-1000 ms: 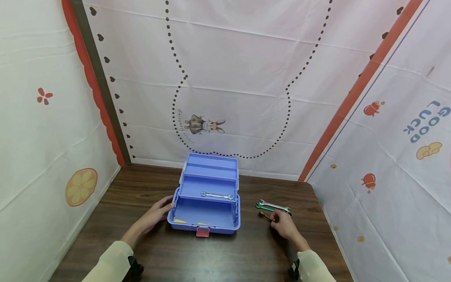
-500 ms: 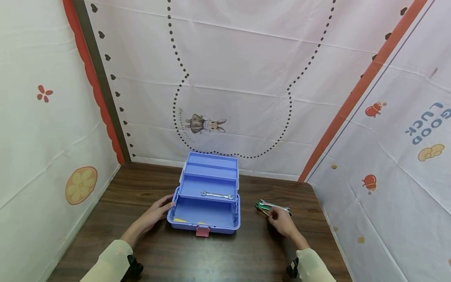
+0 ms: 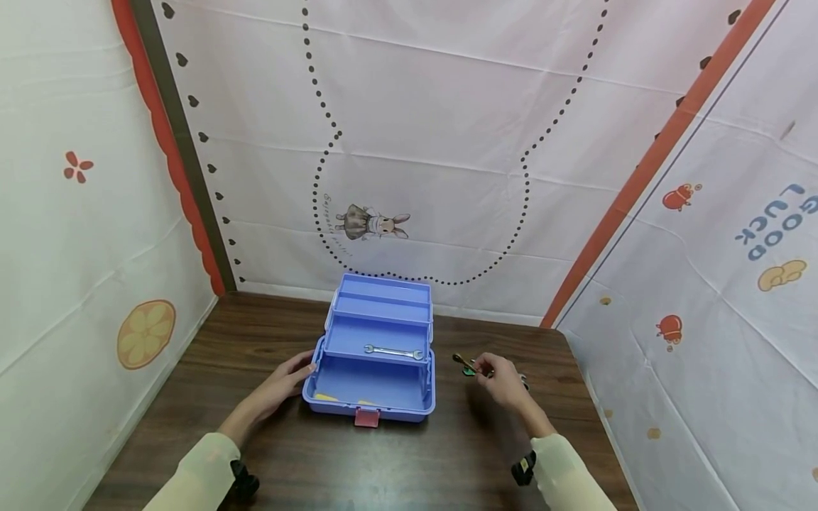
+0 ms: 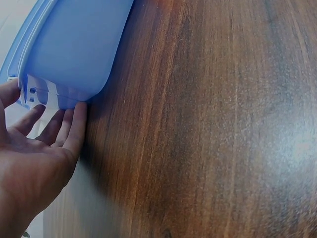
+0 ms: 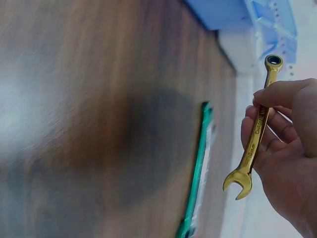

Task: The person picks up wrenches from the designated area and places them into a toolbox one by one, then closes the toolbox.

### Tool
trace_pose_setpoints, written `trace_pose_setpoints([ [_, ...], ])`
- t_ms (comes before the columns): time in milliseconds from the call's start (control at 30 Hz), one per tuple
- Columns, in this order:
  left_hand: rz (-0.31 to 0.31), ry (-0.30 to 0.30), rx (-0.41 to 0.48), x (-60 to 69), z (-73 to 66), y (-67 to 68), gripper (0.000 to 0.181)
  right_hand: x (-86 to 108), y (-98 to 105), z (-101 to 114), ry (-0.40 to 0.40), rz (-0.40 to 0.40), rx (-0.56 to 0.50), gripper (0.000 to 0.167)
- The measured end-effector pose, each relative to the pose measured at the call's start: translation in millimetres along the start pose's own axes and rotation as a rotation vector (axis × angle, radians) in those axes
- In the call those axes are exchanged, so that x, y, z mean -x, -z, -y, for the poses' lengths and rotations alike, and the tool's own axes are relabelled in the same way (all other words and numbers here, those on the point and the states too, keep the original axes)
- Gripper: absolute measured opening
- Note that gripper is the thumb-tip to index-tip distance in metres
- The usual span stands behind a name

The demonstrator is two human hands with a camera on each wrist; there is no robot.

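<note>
A blue toolbox (image 3: 367, 383) stands on the table with its lid and tiers folded back. My left hand (image 3: 287, 380) holds its left side, thumb over the rim and fingers (image 4: 74, 124) against the outer wall. In the upper tier lies a silver wrench (image 3: 393, 352). My right hand (image 3: 503, 383) pinches a gold combination wrench (image 5: 255, 134) between thumb and fingers, raised above the table. Below it in the right wrist view lies a green wrench (image 5: 198, 168), with a silver wrench (image 5: 204, 181) alongside. The right hand mostly covers both in the head view.
The brown wooden table (image 3: 409, 468) carries everything. Yellow pieces (image 3: 326, 397) lie in the toolbox's bottom, and a red latch (image 3: 367, 417) hangs at its front. Patterned white cloth (image 3: 422, 156) walls the table at the back and both sides.
My right hand has lifted the gold wrench off the table beside the other wrenches and moved it slightly up and left. The left hand keeps its place on the toolbox.
</note>
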State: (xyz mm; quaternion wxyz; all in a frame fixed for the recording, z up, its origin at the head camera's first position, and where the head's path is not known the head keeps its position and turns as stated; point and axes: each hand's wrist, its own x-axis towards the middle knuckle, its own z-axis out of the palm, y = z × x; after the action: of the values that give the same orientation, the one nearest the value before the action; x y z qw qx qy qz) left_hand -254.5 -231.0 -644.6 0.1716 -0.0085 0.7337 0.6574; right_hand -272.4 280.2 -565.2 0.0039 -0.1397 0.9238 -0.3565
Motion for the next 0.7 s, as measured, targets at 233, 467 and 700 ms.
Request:
trace_pose_setpoints([
  [233, -0.006, 0.011, -0.011, 0.3, -0.2, -0.3, 0.078, -13.3, 9.8, 26.0, 0.074, 0.053, -0.052, 0.009],
  [467, 0.005, 0.009, -0.017, 0.7, -0.6, -1.0, 0.076, -25.5, 12.3, 46.5, 0.101, 0.059, -0.051, 0.011],
  [700, 0.007, 0.011, -0.025, 1.5, -1.9, -2.0, 0.074, -38.9, 6.9, 63.9, 0.119, 0.09, -0.038, 0.009],
])
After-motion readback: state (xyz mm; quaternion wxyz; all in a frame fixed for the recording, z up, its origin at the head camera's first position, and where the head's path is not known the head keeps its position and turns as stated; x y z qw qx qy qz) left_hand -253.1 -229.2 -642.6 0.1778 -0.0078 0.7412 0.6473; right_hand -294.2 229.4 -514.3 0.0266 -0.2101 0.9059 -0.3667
